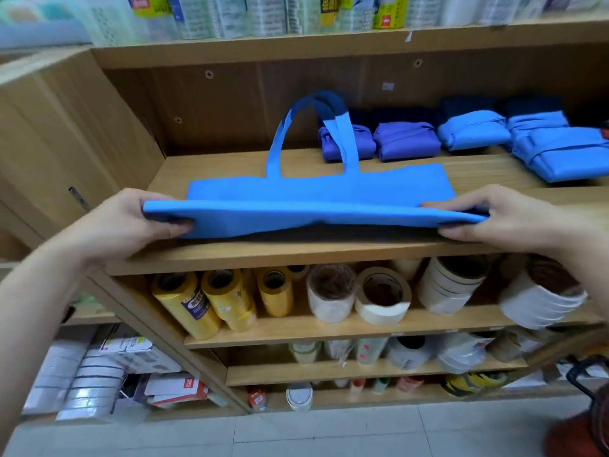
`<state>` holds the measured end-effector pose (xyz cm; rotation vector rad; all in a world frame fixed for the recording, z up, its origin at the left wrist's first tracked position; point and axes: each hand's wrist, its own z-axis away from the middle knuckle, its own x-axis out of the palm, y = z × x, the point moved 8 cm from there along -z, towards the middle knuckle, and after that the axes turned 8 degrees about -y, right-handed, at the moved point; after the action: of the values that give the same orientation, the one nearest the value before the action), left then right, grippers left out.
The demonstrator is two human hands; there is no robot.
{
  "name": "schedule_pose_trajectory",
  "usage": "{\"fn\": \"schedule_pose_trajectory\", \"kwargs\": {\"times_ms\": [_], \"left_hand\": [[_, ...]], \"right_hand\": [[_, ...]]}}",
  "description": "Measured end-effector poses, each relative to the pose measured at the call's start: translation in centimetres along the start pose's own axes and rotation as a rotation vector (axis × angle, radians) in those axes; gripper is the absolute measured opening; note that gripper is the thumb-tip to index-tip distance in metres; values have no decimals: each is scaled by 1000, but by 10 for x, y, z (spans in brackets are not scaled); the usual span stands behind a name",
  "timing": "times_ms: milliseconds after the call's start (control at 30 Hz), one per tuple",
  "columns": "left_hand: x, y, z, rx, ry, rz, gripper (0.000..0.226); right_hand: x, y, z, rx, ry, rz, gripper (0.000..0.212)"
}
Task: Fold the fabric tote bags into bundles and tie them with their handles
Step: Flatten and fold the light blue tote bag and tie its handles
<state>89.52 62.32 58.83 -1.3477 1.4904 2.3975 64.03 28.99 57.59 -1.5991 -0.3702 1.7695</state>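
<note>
The folded tote bag (316, 199) covers part of the fingers of the left grip (141, 219) and the right grip (501, 216). Its handle (347, 140) crosses a purple bundle (365, 146). At the shelf's (230, 255) right end, a blue bundle (566, 156) is cut off by the picture's edge. The dark bundles (468, 105) along the back edge sink into shadow. The labels on the packets (329, 11) above are too blurred to read.

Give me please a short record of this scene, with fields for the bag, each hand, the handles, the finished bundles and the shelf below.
bag: blue tote bag, lying on the wooden shelf, near edge lifted into a fold
left hand: grips the bag's left end
right hand: grips the bag's right end
handles: untied, arching up toward the back of the shelf
finished bundles: purple bundles and blue bundles, tied, at the back right
shelf below: tape rolls
</note>
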Motion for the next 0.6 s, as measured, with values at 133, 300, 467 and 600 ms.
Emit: {"fn": "schedule_pose_trajectory", "kwargs": {"times_ms": [133, 300, 467, 600], "left_hand": [[0, -22, -6, -57, 198, 222, 11], [3, -14, -5, -92, 455, 12, 28], [1, -9, 6, -198, 518, -225, 38], [1, 17, 12, -165, 540, -751, 37]], "right_hand": [[-23, 14, 0, 79, 232, -189, 7], [-32, 18, -5, 159, 513, -218, 21], [-29, 16, -18, 333, 562, 109, 46], [-21, 15, -31, 453, 471, 278, 65]]}}
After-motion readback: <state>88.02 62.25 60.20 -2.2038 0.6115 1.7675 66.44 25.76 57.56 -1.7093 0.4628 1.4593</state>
